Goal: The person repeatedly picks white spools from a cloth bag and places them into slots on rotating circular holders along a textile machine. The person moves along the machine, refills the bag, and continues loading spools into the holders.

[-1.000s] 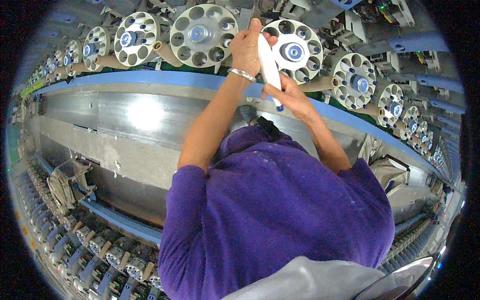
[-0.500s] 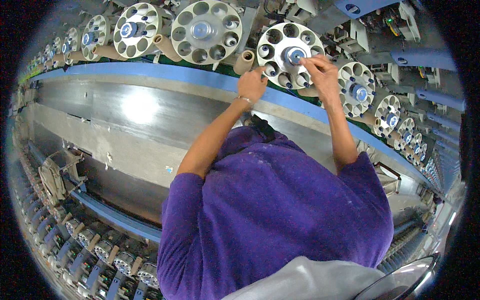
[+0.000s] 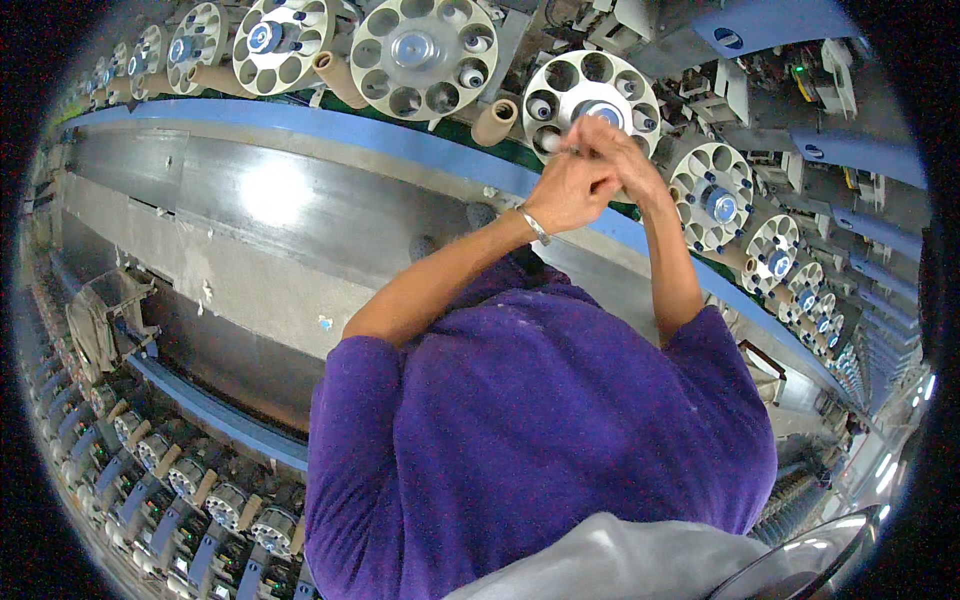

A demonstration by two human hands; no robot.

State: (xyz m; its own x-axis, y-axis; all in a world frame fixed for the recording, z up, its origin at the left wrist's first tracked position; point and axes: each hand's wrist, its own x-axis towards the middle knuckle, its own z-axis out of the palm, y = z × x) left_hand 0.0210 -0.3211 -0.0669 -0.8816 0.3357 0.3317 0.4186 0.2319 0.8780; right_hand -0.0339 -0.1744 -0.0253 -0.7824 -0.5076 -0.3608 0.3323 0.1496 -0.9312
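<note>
From my remote seat, I see the white round carrier [image 3: 574,98] with its ring of holes just beyond my two hands, on the machine side of the long blue rail [image 3: 300,117]. My hands cover part of its lower rim, and my right fingers overlap the edge of its blue hub [image 3: 606,115]; I can't tell whether they touch it. A small white bobbin [image 3: 541,107] sits in a hole on the carrier's left side.

My left hand [image 3: 572,192] is curled, palm down, and meets the underside of my right hand [image 3: 622,163]. The right one arches over it with bent, blurred fingers. Whether either is clamped on anything small between them, I cannot tell. My left forearm slants up from the lower left, a metal bracelet [image 3: 534,226] at its wrist; my right forearm rises steeply.

Left of the carrier, a brown tube [image 3: 494,122] stands in the gap before the neighbouring carrier [image 3: 385,62], behind the rail's edge. On the right, another carrier [image 3: 712,198] sits close to my right wrist, leaving little room that way. On my side of the rail, the wide metal floor [image 3: 200,170] stretches left past my forearm.
</note>
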